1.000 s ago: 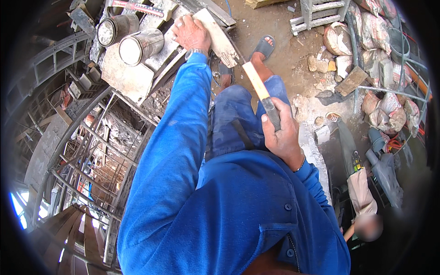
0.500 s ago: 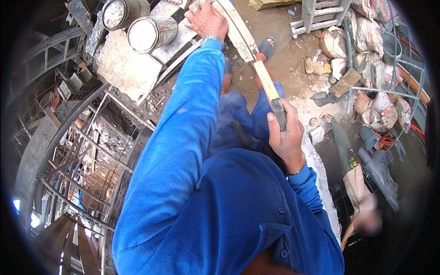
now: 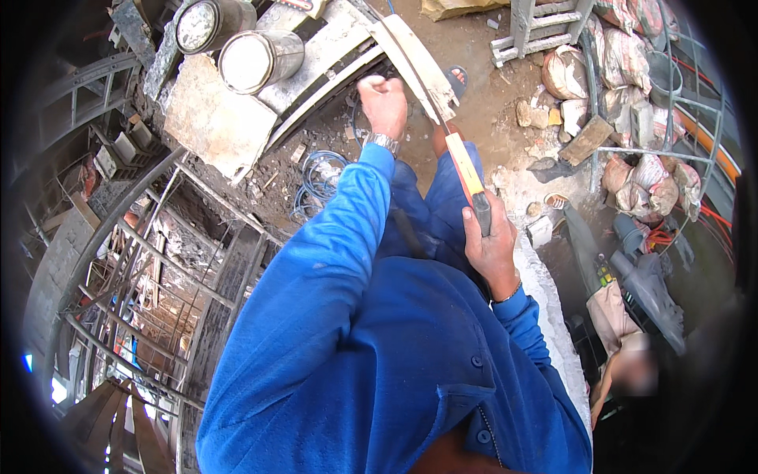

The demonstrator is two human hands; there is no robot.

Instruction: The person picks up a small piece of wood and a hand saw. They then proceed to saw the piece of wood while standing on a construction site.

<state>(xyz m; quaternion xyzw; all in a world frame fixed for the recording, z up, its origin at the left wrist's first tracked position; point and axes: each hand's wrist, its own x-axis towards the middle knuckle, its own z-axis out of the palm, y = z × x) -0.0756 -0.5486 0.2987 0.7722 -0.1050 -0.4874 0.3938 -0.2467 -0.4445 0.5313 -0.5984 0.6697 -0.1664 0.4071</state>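
Note:
My right hand point(image 3: 491, 245) is wrapped round the dark grip of a handsaw point(image 3: 464, 167) with a yellow and red handle. The saw's thin blade is seen nearly edge-on, running up and left across a pale wooden board point(image 3: 426, 69). Lengthwise, the board slants from the bench toward my legs, its lower end broken and jagged. Left of the board and apart from it, my left hand point(image 3: 384, 109) is curled into a fist, and no object shows in it. The fist's inner side is hidden from view.
Two crusted paint cans point(image 3: 264, 62) stand on a plank bench point(image 3: 332, 47). Blue cable point(image 3: 322, 180) lies coiled on the ground. Metal scaffold frames point(image 3: 130, 229) are at left. Filled sacks point(image 3: 564, 73) and a small ladder point(image 3: 545, 24) stand right; a person point(image 3: 612, 316) is at lower right.
My left hand has come off the board and bench, drawn back toward me and closed. The board's top has swung slightly. The saw remains in my right hand, shifted a little downward.

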